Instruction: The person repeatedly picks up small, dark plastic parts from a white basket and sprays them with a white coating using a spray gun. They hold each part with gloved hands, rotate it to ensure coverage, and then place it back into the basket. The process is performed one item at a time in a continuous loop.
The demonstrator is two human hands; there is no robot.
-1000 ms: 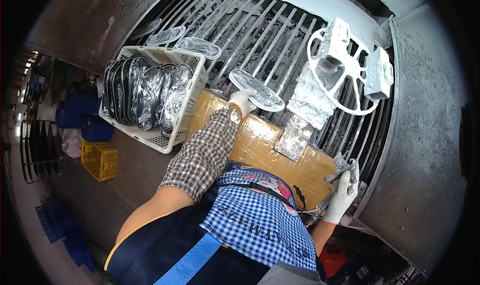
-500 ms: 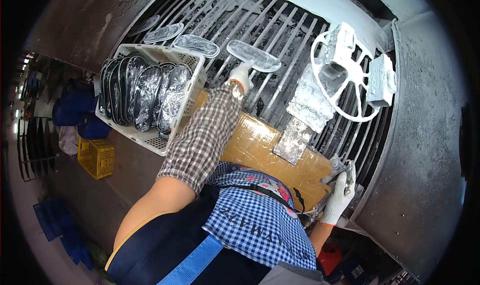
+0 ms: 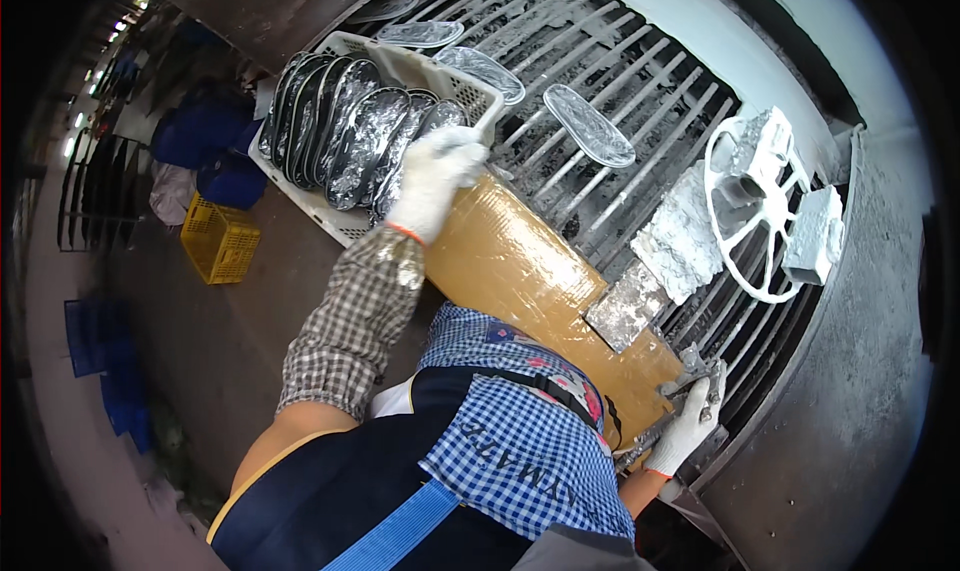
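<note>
My gloved left hand (image 3: 437, 181) hovers over the near right side of a white plastic crate (image 3: 490, 99), its fingers curled and nothing visible in them. Several long oval pieces (image 3: 366, 136) with dark rims and shiny clear film stand on edge in that crate. On the grate, right of the crate, lies a silvery oval piece (image 3: 590, 126), apart from my hand. Low on the right, my gloved right hand (image 3: 692, 419) is wrapped round a grey metal spray gun (image 3: 716, 383) with small knobs, partly hidden by the fingers.
More oval pieces (image 3: 480, 74) lie along the grate (image 3: 640, 66) behind the crate. A coated spoked wheel (image 3: 765, 209) with blocks on it stands at right. Taped cardboard (image 3: 520, 256) covers the near edge, a metal plate (image 3: 627, 306) on it. A yellow basket (image 3: 220, 241) is at left.
My left hand has let go of the oval piece on the grate and come back left to the crate. The view has shifted; my right hand still holds the spray gun.
</note>
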